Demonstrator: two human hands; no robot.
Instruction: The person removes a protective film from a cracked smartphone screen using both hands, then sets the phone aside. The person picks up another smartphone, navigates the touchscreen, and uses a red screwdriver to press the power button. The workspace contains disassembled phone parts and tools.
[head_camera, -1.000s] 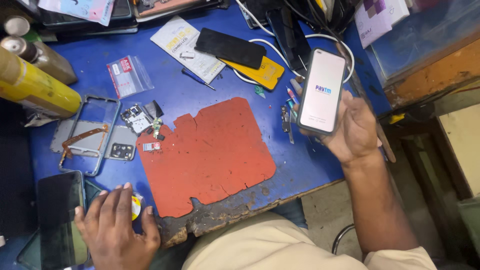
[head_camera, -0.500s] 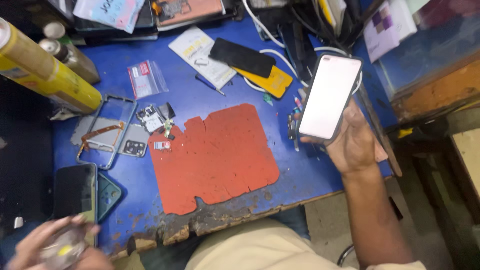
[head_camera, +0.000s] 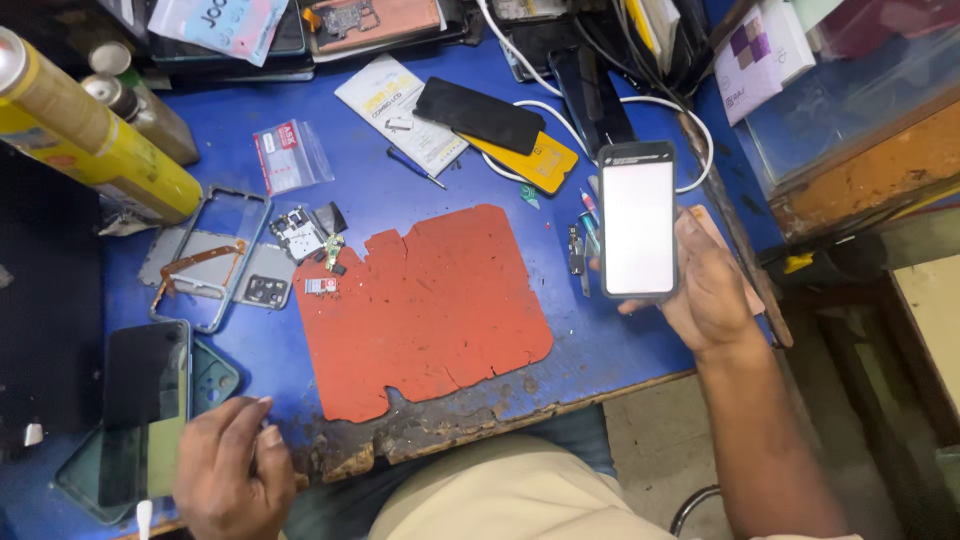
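The right hand (head_camera: 712, 290) holds a smartphone (head_camera: 638, 218) upright above the right side of the blue bench (head_camera: 400, 190), its fingers clamped around the phone's edges from behind, and the screen glows plain white. The left hand (head_camera: 232, 470) rests at the near left edge of the bench with its fingers curled together; I cannot tell whether anything sits inside them. Just to the left of that hand lies a dark phone (head_camera: 145, 400) face up on a greenish case (head_camera: 212, 375). In the middle of the bench is a red work mat (head_camera: 425, 310) with ragged, notched edges, and the bench's near edge below it is chipped and worn. Left of the mat sit a clear phone frame (head_camera: 212, 255) with an orange ribbon cable across it, a small circuit board (head_camera: 296, 232) and a few loose parts. Farther off on the left lies a yellow spray can (head_camera: 95, 140) on its side, near a small plastic bag (head_camera: 290, 155). Toward the far side a black phone (head_camera: 480, 115) lies partly over a yellow case (head_camera: 530, 160) and a white leaflet (head_camera: 400, 110), and a white cable (head_camera: 560, 115) loops past them toward the held smartphone. 1 row of small tools (head_camera: 580, 245) lies just left of the right hand.
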